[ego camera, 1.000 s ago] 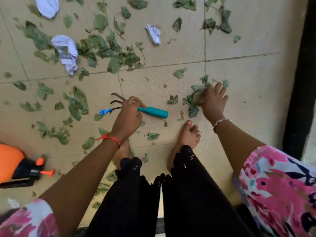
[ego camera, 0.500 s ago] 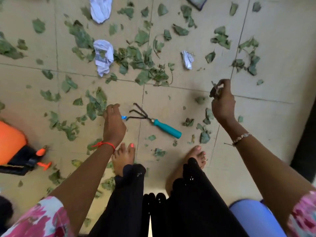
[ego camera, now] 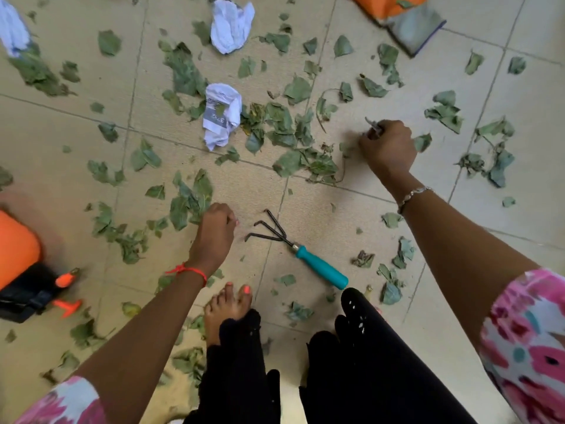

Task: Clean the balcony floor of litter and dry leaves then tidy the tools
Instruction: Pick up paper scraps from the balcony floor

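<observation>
Dry green leaves [ego camera: 287, 127] are scattered over the beige tiled floor [ego camera: 351, 203], thickest in the middle. Crumpled white papers lie among them, one at the centre [ego camera: 221, 114], one farther back [ego camera: 232, 24] and one at the far left [ego camera: 12, 29]. A hand rake [ego camera: 321, 267] with a teal handle and black tines lies on the floor between my arms. My left hand [ego camera: 215, 231] is curled into a fist just left of the tines, beside a clump of leaves [ego camera: 189, 200]. Farther right, my right hand [ego camera: 386, 145] grips a bunch of leaves, a bit sticking out of the fist.
An orange and black sprayer [ego camera: 18, 261] lies at the left edge. An orange and grey object [ego camera: 406, 16] sits at the top right. My bare foot [ego camera: 227, 310] and black trouser legs are directly below the rake.
My left hand let go of the rake and closed by its tines; the blue scrap there no longer shows. My right hand gathered leaves and moved away, still holding them.
</observation>
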{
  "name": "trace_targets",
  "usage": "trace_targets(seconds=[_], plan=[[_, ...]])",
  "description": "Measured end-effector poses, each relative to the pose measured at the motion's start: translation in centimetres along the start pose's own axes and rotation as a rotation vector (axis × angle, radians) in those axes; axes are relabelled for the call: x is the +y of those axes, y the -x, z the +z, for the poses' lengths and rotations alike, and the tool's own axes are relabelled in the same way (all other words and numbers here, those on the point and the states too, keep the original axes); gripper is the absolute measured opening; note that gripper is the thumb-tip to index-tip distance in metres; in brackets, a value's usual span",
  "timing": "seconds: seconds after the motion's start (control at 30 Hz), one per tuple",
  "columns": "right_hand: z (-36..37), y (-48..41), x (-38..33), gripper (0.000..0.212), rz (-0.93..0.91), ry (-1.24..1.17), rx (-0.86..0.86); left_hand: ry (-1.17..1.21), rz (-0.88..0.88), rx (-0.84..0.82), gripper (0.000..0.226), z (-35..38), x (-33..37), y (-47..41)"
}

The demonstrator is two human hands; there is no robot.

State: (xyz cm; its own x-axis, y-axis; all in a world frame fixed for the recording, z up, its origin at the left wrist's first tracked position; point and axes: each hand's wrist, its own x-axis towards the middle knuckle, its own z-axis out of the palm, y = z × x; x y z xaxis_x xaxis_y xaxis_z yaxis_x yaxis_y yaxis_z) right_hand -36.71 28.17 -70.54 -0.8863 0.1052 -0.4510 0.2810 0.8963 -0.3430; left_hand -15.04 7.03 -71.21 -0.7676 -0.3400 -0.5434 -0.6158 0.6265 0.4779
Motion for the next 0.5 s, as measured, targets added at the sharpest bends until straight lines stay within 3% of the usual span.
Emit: trace_targets(seconds=[0.07, 0.2, 0.3, 0.4, 0.47, 0.5], plan=[[0.2, 0.9, -0.7, 0.013, 0.011, -0.091, 0.005, 0.031, -0.028, 0.116, 0.011, -1.8, 0.7, -1.0], [0.6, 2.4, -2.6, 0.015, 0.019, -0.312, 0.025, 0.007, 0.057, 0.241, 0.04, -4.9, 2.9, -4.4], [1.5, 3.8, -3.9, 0.006, 0.007, -0.376, 0.039, 0.025, 0.06, 0.255, 0.034, -5.8, 4.4, -7.2], [2.6, 5.1, -4.4, 0.029, -0.012, -0.4, 0.006, 0.046, 0.068, 0.22, 0.029, -5.6, 5.6, -9.2], [2.8, 5.6, -4.3, 0.032, -0.037, -0.404, -0.016, 0.025, 0.07, 0.192, 0.011, -5.2, 6.2, -9.7], [2.7, 5.9, -4.1, 0.033, -0.045, -0.402, -0.019, 0.005, 0.074, 0.17, 0.015, -5.0, 6.2, -9.8]])
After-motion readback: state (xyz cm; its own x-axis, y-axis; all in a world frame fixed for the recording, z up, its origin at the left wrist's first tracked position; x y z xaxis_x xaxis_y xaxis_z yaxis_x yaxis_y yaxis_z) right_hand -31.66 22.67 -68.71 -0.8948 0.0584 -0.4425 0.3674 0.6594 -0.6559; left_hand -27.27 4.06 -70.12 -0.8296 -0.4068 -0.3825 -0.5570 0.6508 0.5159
